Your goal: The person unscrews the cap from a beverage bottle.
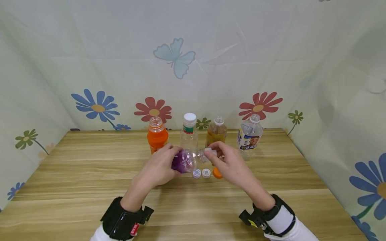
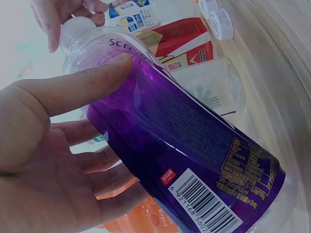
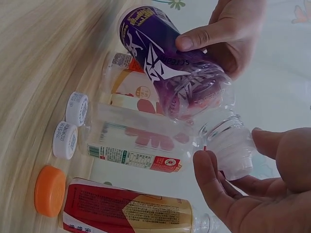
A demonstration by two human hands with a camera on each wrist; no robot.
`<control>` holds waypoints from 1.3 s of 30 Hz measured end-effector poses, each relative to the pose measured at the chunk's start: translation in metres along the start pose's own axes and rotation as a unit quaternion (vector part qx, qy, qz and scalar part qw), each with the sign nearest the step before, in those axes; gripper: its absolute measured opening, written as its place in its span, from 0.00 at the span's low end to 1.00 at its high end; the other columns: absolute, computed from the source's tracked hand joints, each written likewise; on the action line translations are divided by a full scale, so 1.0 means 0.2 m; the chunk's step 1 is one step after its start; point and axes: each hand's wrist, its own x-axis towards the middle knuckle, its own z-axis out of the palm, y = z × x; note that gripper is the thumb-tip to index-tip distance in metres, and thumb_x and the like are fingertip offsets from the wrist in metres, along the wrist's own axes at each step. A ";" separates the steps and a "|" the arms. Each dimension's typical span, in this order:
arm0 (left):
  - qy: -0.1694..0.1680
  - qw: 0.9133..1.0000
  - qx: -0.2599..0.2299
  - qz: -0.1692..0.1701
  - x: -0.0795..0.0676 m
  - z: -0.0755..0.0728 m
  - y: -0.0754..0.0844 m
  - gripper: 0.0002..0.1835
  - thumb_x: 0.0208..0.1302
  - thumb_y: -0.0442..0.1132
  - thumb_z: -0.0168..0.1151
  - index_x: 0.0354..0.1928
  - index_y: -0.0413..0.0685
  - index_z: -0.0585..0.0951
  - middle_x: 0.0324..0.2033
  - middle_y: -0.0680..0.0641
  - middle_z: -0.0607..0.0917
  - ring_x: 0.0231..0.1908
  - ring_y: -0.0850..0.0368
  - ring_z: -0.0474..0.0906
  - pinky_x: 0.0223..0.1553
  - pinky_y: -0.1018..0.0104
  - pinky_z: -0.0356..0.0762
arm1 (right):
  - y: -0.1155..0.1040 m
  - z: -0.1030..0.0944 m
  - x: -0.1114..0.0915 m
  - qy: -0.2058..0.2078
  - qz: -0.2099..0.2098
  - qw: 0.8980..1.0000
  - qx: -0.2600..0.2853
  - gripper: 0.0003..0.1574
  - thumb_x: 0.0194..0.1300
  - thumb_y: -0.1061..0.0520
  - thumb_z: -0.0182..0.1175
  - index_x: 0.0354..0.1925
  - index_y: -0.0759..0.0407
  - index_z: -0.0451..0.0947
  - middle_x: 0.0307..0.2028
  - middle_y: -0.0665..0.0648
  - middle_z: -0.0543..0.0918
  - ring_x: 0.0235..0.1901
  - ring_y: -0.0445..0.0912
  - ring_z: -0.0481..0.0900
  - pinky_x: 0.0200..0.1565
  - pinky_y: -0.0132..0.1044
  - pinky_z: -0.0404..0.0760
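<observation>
My left hand [image 1: 161, 165] grips a clear bottle with a purple label [image 1: 182, 161] round its body, thumb on one side and fingers on the other. The bottle is held tilted, its neck toward my right hand [image 1: 230, 162]. Thumb and fingers of that hand pinch a translucent whitish cap [image 3: 231, 153] at the bottle's mouth. A barcode and small print show on the purple label [image 2: 194, 160] in the left wrist view. Below the bottle neck, two white caps [image 1: 206, 173] and an orange cap [image 1: 217, 172] lie on the table, close to my right hand.
Behind my hands stand an uncapped orange bottle [image 1: 157, 135], a clear bottle with a white cap [image 1: 189, 129], an uncapped bottle of amber look [image 1: 216, 132] and an uncapped clear bottle with a blue-white label [image 1: 249, 134]. A flowered curtain [image 1: 211, 77] borders the wooden table [image 1: 90, 174].
</observation>
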 end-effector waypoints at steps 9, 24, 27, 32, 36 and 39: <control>0.002 1.000 -0.001 -0.001 0.00 0.00 -0.01 0.36 0.49 0.31 0.82 0.62 0.38 0.79 0.51 0.42 0.81 0.50 0.45 0.79 0.57 0.48 0.79 | 0.00 0.00 0.00 0.016 -0.042 0.999 0.014 0.17 0.71 0.57 0.67 0.54 0.62 0.79 0.41 0.54 0.83 0.36 0.45 0.78 0.39 0.37 0.83; -0.013 0.999 -0.041 -0.022 0.00 -0.04 -0.04 0.36 0.50 0.31 0.82 0.63 0.37 0.77 0.54 0.41 0.79 0.54 0.44 0.76 0.59 0.47 0.77 | 0.01 0.00 0.00 0.039 -0.046 0.998 0.032 0.21 0.66 0.65 0.69 0.56 0.64 0.77 0.48 0.59 0.80 0.45 0.50 0.80 0.50 0.46 0.85; -0.017 0.998 -0.050 -0.030 0.00 -0.06 -0.05 0.37 0.51 0.32 0.81 0.63 0.37 0.76 0.54 0.41 0.78 0.54 0.44 0.76 0.59 0.47 0.77 | 0.02 0.00 0.01 0.039 -0.040 0.998 0.016 0.21 0.66 0.65 0.70 0.56 0.64 0.77 0.49 0.59 0.80 0.46 0.51 0.80 0.50 0.49 0.85; -0.025 0.997 -0.058 -0.052 0.00 -0.10 -0.07 0.39 0.51 0.33 0.82 0.65 0.38 0.73 0.55 0.40 0.77 0.56 0.43 0.75 0.60 0.44 0.76 | 0.04 -0.01 0.01 0.035 -0.035 0.998 -0.031 0.21 0.65 0.65 0.71 0.54 0.66 0.78 0.48 0.60 0.82 0.47 0.52 0.80 0.48 0.49 0.85; -0.025 0.996 -0.058 -0.058 -0.01 -0.13 -0.10 0.40 0.51 0.35 0.82 0.65 0.38 0.72 0.55 0.39 0.77 0.56 0.42 0.75 0.58 0.42 0.77 | 0.05 -0.02 0.02 0.030 -0.035 0.996 -0.075 0.20 0.64 0.66 0.71 0.53 0.67 0.79 0.47 0.61 0.83 0.46 0.54 0.81 0.47 0.50 0.85; -0.025 0.996 -0.067 -0.047 -0.02 -0.16 -0.12 0.39 0.51 0.35 0.82 0.63 0.37 0.72 0.54 0.38 0.79 0.56 0.41 0.76 0.57 0.42 0.78 | 0.07 -0.02 0.02 0.020 -0.024 0.994 -0.104 0.18 0.64 0.66 0.71 0.51 0.67 0.79 0.47 0.62 0.83 0.46 0.56 0.80 0.48 0.52 0.83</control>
